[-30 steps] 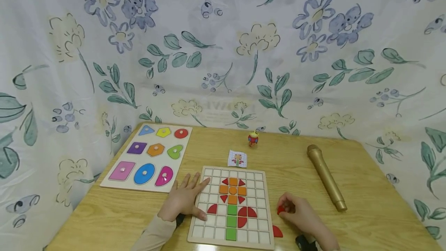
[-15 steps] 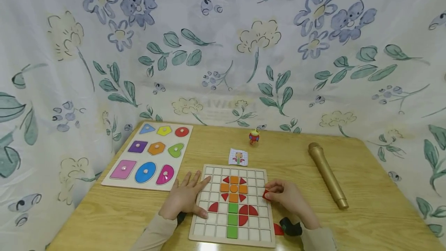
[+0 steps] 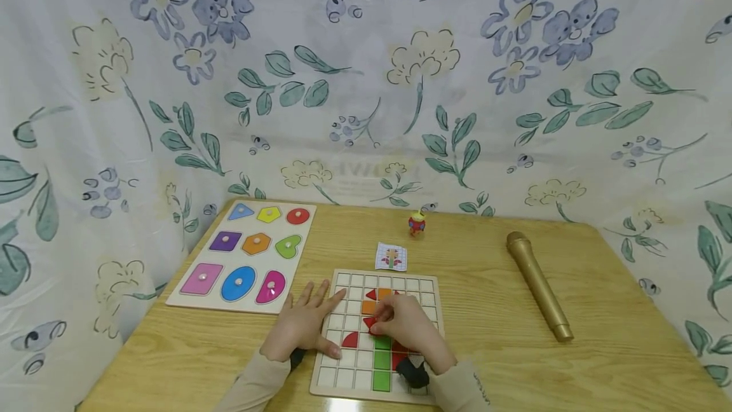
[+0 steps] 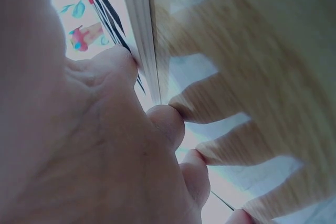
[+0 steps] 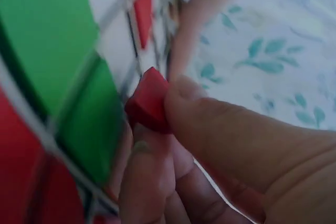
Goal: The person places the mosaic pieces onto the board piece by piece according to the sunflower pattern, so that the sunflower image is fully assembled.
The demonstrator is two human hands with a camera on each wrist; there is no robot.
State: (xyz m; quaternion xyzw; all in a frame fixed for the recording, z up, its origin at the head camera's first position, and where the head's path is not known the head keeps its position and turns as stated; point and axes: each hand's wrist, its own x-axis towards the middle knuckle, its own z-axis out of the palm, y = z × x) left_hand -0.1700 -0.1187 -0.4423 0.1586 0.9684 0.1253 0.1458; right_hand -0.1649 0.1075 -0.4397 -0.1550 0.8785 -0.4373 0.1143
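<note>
Over the middle of the grid board (image 3: 343, 393), my right hand (image 3: 410, 328) pinches a small red puzzle piece (image 5: 149, 100) between thumb and fingers. In the right wrist view it is held close beside the green squares (image 5: 50, 30) of the board. My left hand (image 3: 300, 329) rests with spread fingers over the board's left edge, thumb on the grid. A red quarter-circle piece (image 3: 350, 339) sits in a cell near that thumb. Orange squares (image 3: 368, 307) and red triangles (image 3: 372, 294) lie further up the grid. My right hand hides part of the pattern.
A pattern card (image 3: 391, 257) lies behind the board, and a small toy figure (image 3: 417, 224) stands further back. To the left is a knobbed shape puzzle (image 3: 240, 253). A gold microphone (image 3: 539, 287) lies at the right. A floral curtain (image 3: 366, 113) hangs behind the table.
My right hand has moved left from the table beside the board to over its middle, carrying the red piece. The left hand has stayed in place.
</note>
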